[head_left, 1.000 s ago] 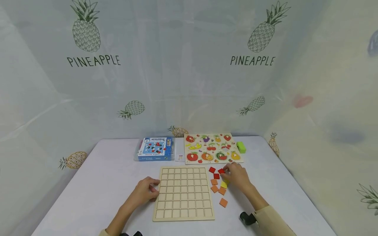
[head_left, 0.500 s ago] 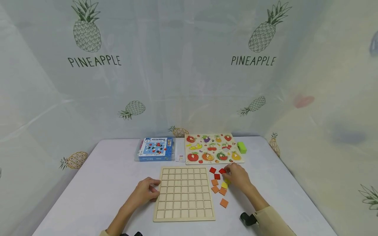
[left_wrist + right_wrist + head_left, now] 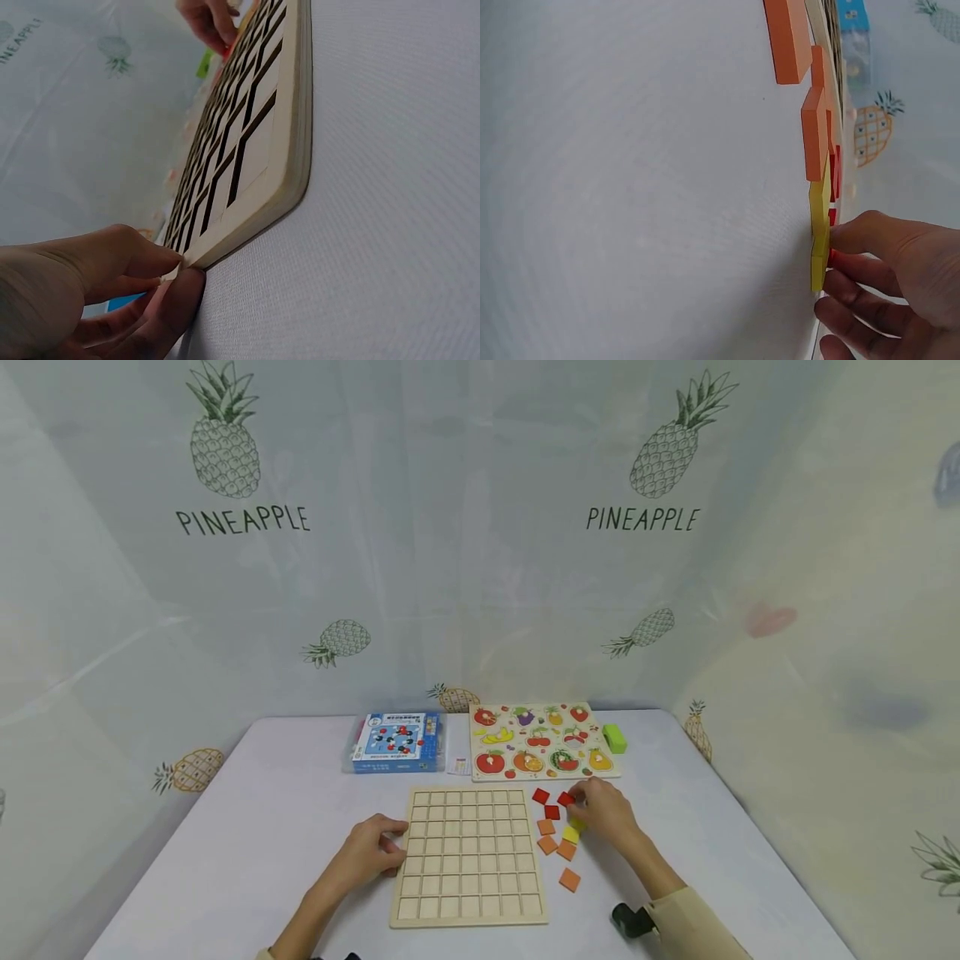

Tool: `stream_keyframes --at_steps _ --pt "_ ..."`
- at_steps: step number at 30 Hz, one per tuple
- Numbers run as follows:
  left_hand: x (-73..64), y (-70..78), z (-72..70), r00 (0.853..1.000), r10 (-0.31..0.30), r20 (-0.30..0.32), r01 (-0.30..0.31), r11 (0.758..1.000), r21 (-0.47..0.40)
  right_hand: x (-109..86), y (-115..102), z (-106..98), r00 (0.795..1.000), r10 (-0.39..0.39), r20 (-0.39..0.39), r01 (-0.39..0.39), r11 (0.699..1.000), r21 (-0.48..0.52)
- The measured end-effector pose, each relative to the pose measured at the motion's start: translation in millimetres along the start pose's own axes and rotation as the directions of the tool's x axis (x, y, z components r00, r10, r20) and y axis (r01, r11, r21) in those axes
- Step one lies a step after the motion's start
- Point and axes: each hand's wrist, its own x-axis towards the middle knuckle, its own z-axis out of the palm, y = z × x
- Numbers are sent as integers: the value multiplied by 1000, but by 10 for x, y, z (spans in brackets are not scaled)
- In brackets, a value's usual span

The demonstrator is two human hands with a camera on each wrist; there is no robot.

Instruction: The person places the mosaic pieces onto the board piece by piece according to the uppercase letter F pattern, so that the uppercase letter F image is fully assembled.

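Note:
A pale wooden grid board [image 3: 468,864] lies flat on the table. My left hand [image 3: 367,852] holds its left edge, and in the left wrist view thumb and finger of the left hand [image 3: 112,292] meet at that edge. My right hand [image 3: 603,814] is right of the board, its thumb and fingertips pinching a red tile [image 3: 566,798], mostly hidden in the right wrist view. Two more red tiles lie nearby, one the nearer red tile [image 3: 552,812]. Yellow tiles [image 3: 820,199] sit below the right hand's fingertips. Several orange tiles [image 3: 570,880] lie along the board's right side.
Behind the board are a blue boxed set [image 3: 397,743] and a small printed card [image 3: 459,766]. A fruit puzzle board [image 3: 540,739] stands beside them, with a green block [image 3: 615,739] at its right. A pineapple-print curtain [image 3: 480,568] hangs behind the table.

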Motion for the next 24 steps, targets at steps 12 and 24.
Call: stream_keyframes --at_steps 12,24 --pt "-17 20 7 1000 -8 4 9 1000 -30 30 -53 -23 999 -47 -25 47 999 -6" --pt "-20 29 12 1000 -20 2 20 999 -43 -2 -253 6 987 -142 -75 142 990 0"
